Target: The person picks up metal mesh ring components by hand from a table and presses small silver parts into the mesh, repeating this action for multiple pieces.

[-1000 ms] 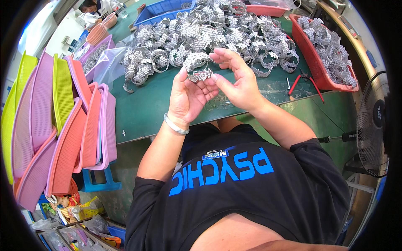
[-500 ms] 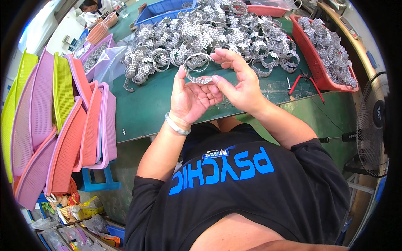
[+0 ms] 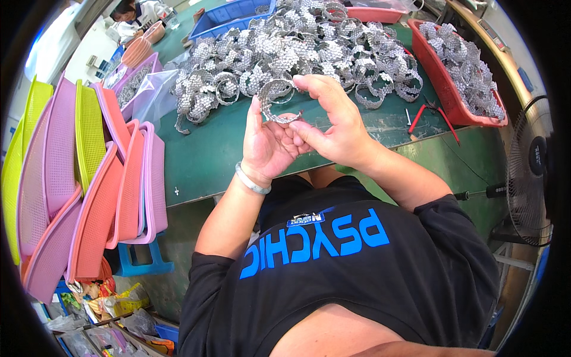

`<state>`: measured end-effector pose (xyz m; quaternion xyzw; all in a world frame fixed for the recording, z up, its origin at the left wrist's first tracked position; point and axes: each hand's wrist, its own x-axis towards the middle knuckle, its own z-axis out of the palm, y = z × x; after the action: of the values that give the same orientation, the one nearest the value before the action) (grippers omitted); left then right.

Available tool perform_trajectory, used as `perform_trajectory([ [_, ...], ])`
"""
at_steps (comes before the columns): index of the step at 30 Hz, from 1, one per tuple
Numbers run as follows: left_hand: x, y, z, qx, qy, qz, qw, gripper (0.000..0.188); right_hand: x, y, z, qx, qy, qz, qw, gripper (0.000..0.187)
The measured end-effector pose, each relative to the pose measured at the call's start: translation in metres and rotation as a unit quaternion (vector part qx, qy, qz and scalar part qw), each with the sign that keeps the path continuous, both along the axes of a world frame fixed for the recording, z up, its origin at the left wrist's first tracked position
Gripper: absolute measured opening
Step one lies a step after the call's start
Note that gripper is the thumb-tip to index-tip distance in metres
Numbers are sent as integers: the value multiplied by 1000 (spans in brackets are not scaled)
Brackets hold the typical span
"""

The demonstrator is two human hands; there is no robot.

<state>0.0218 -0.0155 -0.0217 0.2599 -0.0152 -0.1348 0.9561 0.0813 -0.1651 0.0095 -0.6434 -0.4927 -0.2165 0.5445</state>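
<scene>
Table (head view): green top (image 3: 202, 157), worn near its front edge.
Silver scale-patterned cuff (image 3: 266, 106): between both hands, clear of the tabletop, its curved back toward the left thumb.
Left hand (image 3: 269, 146): palm up, partly curled, holding the cuff with thumb at its left side, fingers beneath.
Right hand (image 3: 342, 128): thumb and index finger bowed in a wide C around the cuff's right side, thumb on its lower end.
Cuffs: one held; those in the heap (image 3: 285, 50) beyond overlap past counting.
Red-handled pliers (image 3: 418, 119): one pair.
Red baskets (image 3: 433, 76): two.
Blue basket (image 3: 223, 25): one.
Fan (image 3: 528, 178): one.
</scene>
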Motion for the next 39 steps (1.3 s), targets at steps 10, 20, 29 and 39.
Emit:
perform_trajectory([
  [10, 5, -7, -7, -21, 20, -61, 998, 73, -3, -7, 4, -77, -50, -75, 993, 63],
  [20, 11, -41, 2, 130, -8, -88, 988, 77, 42, -81, 26, -94, -66, -145, 983, 69],
  [29, -4, -31, -12, 211, 30, -21, 977, 64, 122, -276, 67, -33, -2, -581, 813, 62],
  [39, -15, -19, -18, 205, 1, -33, 978, 60, 170, -364, 32, -200, 266, -657, 677, 68],
])
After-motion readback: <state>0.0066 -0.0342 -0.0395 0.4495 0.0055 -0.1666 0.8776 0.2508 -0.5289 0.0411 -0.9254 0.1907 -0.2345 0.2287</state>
